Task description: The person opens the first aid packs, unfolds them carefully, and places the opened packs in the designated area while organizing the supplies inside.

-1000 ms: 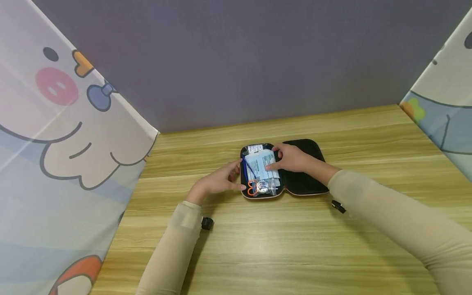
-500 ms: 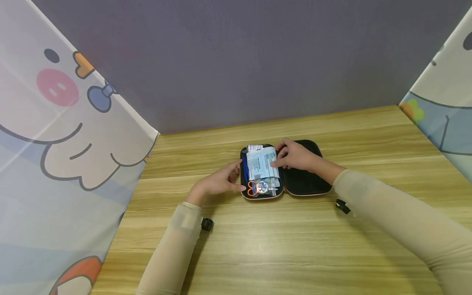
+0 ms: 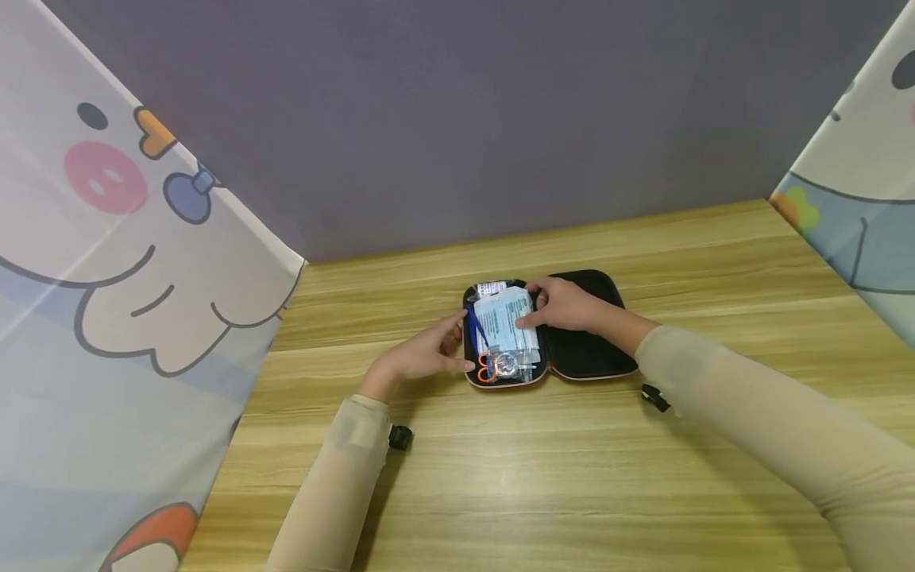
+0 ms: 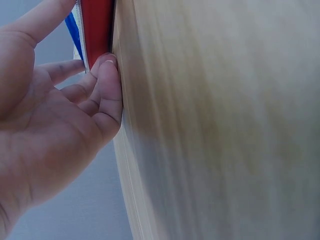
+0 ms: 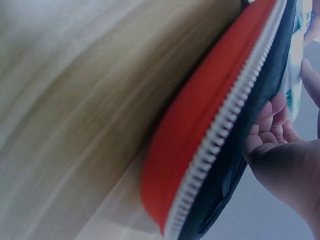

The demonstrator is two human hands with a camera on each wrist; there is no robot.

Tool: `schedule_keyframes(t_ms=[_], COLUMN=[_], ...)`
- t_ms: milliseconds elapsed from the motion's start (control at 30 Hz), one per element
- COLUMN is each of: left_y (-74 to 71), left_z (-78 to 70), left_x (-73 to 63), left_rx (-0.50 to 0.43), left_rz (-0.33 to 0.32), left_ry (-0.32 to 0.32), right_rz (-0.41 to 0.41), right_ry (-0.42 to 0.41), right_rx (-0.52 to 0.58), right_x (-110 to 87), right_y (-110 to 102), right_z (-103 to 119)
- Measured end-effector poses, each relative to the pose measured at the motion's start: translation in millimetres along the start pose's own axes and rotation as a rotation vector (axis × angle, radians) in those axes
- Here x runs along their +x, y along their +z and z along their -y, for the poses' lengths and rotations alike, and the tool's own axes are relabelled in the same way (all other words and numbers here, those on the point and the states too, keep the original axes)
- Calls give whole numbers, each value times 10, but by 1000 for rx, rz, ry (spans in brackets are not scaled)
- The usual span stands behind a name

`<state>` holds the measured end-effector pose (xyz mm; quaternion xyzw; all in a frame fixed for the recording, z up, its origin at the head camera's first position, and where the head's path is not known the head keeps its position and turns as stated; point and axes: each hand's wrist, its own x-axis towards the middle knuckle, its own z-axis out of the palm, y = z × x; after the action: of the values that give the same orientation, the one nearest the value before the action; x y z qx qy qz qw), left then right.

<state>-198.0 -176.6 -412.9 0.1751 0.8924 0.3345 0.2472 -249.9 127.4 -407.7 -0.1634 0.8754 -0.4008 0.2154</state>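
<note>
A red zip case with black lining [image 3: 541, 373] lies unfolded on the table. In its left half are printed white-and-blue packets [image 3: 502, 322], orange scissor handles [image 3: 484, 374], a slim blue pointed item [image 3: 476, 327] and a clear bag [image 3: 507, 365] around something round. My right hand [image 3: 565, 305] pinches the packets' right edge, thumb on top; some of its fingertips are hidden. At the case's left rim my left hand [image 3: 422, 349] rests with thumb and index finger spread. Its other fingers bend loosely by the red side [image 4: 97, 30] in the left wrist view.
The case's other half [image 3: 589, 349] lies flat beneath my right wrist. A wooden table [image 3: 486, 477] extends around it, with a grey partition [image 3: 465, 127] behind and cartoon-printed cloths [image 3: 129, 310] at the sides.
My right hand shifted slightly right with the packets, then back left. The blue pointed item was partly covered by them half a second ago and now lies over their left edge. My left hand stays put.
</note>
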Motion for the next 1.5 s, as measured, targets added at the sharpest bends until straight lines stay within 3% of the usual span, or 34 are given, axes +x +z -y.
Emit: schedule_keyframes(t_ms=[333, 633, 900, 1100, 1500], left_y=[-4, 2, 2, -6, -6], left_z=[-11, 1, 2, -13, 19], left_x=[-18, -10, -12, -22, -28], left_rx=[15, 2, 2, 5, -13], left_rz=[11, 6, 8, 12, 12], left_ry=[-23, 11, 14, 6, 6], right_rz=[-11, -33, 27, 41, -35], right_ry=[7, 20, 13, 24, 27], right_rx=[170, 260, 464, 510, 606], right_x=[-36, -67, -210, -320, -569], right_y=[-80, -229, -415, -540, -991], right_z=[10, -56, -206, -306, -487])
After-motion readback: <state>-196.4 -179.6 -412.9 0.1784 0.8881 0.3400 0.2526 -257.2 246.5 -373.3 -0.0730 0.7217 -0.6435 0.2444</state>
